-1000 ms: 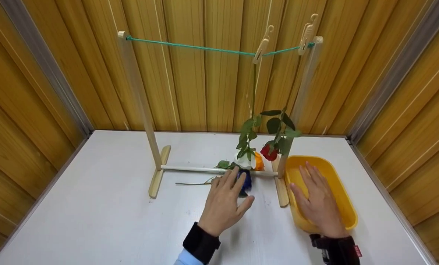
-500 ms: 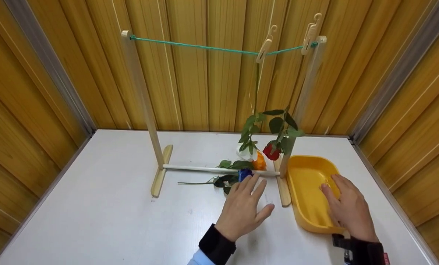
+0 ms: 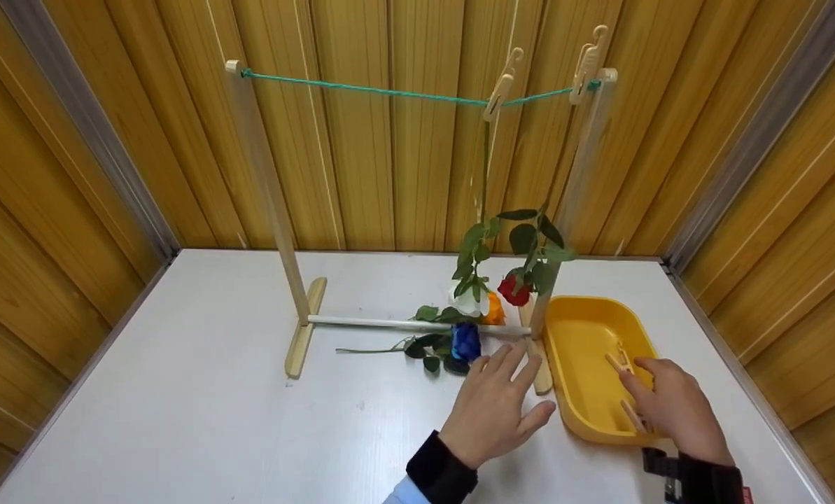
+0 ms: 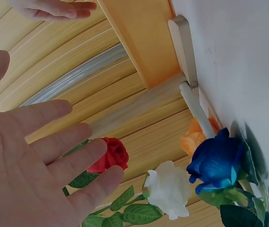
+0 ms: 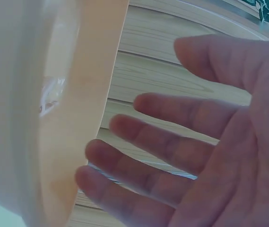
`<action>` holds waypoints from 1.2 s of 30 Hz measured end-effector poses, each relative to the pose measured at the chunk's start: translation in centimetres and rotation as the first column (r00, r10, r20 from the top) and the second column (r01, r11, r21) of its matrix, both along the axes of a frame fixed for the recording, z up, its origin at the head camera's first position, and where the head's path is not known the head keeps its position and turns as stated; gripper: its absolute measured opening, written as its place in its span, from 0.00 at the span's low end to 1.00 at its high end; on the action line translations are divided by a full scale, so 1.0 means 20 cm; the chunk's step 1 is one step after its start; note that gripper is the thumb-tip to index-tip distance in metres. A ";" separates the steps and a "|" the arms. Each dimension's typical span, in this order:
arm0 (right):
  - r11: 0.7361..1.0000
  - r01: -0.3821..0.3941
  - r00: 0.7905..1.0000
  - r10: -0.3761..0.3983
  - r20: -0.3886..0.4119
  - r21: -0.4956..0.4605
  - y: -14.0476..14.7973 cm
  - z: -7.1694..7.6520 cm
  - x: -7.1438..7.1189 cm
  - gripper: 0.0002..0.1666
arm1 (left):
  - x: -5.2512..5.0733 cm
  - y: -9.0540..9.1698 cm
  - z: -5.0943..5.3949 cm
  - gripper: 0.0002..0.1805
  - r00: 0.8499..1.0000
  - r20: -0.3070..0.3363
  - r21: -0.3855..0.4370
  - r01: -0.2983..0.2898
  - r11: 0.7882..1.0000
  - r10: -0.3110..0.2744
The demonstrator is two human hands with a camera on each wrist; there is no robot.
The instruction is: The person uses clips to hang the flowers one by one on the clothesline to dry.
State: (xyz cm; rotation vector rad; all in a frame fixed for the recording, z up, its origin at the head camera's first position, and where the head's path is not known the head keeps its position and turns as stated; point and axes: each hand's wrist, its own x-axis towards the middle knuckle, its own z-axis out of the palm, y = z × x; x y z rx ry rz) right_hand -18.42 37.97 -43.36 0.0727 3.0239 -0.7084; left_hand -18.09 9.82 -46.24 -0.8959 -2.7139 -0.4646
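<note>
By the yellow tray (image 3: pixel 581 381), R hand (image 3: pixel 679 406), grip wide, nr a clothespin (image 3: pixel 624 361); L hand (image 3: pixel 493 411), fingers spread, nr blue rose (image 3: pixel 466 341).

Bright light leaves sheen on the smooth white tabletop (image 3: pixel 347 434). In the left wrist view, the layered-petal blue rose (image 4: pixel 217 161) casts soft shadows; the right wrist view looks pale and hazy.
</note>
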 end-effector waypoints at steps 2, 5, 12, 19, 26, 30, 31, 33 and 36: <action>1.000 -0.004 0.999 0.004 0.043 0.001 0.00 0.00 -0.01 0.40 | 0.00 0.02 0.00 0.36 1.000 -0.007 -0.010 0.009 1.000 -0.009; 1.000 -0.016 0.996 0.015 0.087 0.009 0.01 -0.01 -0.02 0.39 | 0.01 0.04 -0.01 0.36 1.000 0.002 -0.033 0.016 0.999 -0.016; 0.999 -0.046 0.988 0.042 0.150 0.023 0.00 -0.04 -0.03 0.38 | 0.02 0.07 -0.04 0.35 0.998 -0.051 -0.080 0.026 0.996 -0.030; 0.996 -0.078 0.970 0.067 0.233 0.040 -0.02 -0.07 -0.05 0.39 | 0.02 0.08 -0.05 0.35 0.998 0.038 -0.107 0.047 0.993 -0.043; 0.996 -0.085 0.956 0.074 0.284 0.028 -0.04 -0.11 -0.07 0.33 | 0.01 0.08 -0.06 0.35 0.994 0.096 -0.098 0.059 0.993 -0.049; 0.994 -0.108 0.955 0.096 0.282 0.027 -0.05 -0.13 -0.07 0.26 | 0.01 0.08 -0.06 0.35 0.994 0.099 -0.098 0.058 0.993 -0.049; 0.993 -0.119 0.954 0.106 0.280 0.029 -0.05 -0.13 -0.07 0.25 | 0.01 0.08 -0.06 0.34 0.994 0.097 -0.099 0.058 0.993 -0.048; 0.992 -0.125 0.951 0.110 0.289 0.031 -0.05 -0.14 -0.07 0.23 | 0.01 0.07 -0.06 0.34 0.995 0.092 -0.099 0.058 0.993 -0.048; 0.991 -0.128 0.946 0.113 0.303 0.030 -0.05 -0.14 -0.07 0.21 | 0.01 0.07 -0.06 0.34 0.995 0.084 -0.094 0.055 0.994 -0.047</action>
